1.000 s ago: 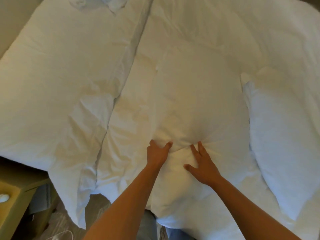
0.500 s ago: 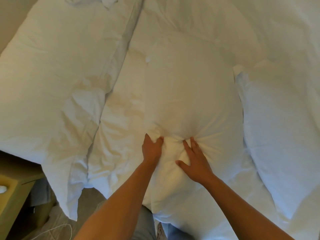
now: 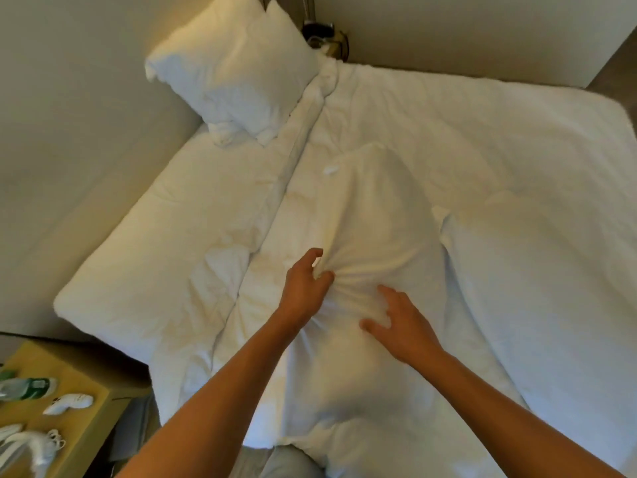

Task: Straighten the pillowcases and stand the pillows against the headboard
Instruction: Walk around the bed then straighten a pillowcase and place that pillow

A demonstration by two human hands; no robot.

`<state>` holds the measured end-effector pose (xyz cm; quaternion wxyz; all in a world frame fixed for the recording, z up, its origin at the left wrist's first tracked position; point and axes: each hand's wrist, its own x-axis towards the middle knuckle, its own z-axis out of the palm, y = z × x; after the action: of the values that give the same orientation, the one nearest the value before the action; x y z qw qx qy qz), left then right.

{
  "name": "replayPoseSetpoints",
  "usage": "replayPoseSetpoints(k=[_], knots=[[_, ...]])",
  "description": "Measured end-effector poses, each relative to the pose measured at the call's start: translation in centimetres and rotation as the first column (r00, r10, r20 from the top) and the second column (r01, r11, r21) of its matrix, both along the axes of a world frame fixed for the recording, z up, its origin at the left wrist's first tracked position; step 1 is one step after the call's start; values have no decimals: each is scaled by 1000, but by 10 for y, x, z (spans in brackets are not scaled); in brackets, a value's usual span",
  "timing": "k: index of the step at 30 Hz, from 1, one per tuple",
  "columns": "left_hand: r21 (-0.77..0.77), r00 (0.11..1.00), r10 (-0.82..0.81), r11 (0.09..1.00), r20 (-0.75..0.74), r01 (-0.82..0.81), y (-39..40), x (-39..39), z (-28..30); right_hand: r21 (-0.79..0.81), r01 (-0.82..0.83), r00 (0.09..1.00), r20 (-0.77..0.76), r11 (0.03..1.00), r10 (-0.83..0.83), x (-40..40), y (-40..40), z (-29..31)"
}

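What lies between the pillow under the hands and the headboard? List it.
Nothing visible blocks the way. Both hands, left hand and right hand, are already on the middle pillow. Between it and the headboard on the left lies only the flat pillow, low on the bed.

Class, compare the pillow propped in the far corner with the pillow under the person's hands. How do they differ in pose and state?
The far pillow stands tilted against the wall, while the near pillow lies flat on the bed. No hand touches the far pillow; the left hand pinches the near pillow's cover into gathered creases, with the right hand spread on it. Both are white.
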<state>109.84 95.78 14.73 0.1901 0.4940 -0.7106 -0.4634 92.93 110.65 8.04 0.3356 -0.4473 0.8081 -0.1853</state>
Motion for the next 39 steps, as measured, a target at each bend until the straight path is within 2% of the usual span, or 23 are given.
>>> replayPoseSetpoints(k=[4,6,8,10,12,13,16,21,27,31,36,39], knots=[[-151,981,-180,970,73,190,-4,-1,64,-344,71,990,-91,936,-109,-30,-41,59],[-199,965,-232,947,120,253,0,6,86,-447,-19,981,-181,894,-70,-42,-65,85],[-229,946,-269,924,182,307,5,17,101,-446,-249,945,-308,860,114,-52,-84,104],[-260,924,-295,898,241,355,12,33,112,-373,-508,838,-425,777,343,-56,-99,113],[-289,908,-296,878,296,381,15,49,124,-311,-654,735,-476,689,482,-52,-112,114],[-301,901,-285,872,328,386,16,57,130,-302,-682,714,-471,666,518,-48,-118,115],[-341,893,-213,869,396,358,11,82,151,-369,-650,759,-352,664,547,-25,-127,116],[-415,887,-23,878,461,238,0,128,179,-542,-579,814,-336,609,474,21,-129,126],[-503,855,76,833,513,228,-19,181,197,-509,-584,811,-325,633,487,72,-134,171],[-604,872,180,782,456,154,-42,223,215,-559,-520,849,-260,645,460,118,-144,208],[-655,902,256,755,348,38,-73,281,208,-548,-397,907,-109,736,408,182,-166,219],[-584,919,192,810,343,49,-85,312,173,-451,-356,930,-82,819,359,210,-172,187]])
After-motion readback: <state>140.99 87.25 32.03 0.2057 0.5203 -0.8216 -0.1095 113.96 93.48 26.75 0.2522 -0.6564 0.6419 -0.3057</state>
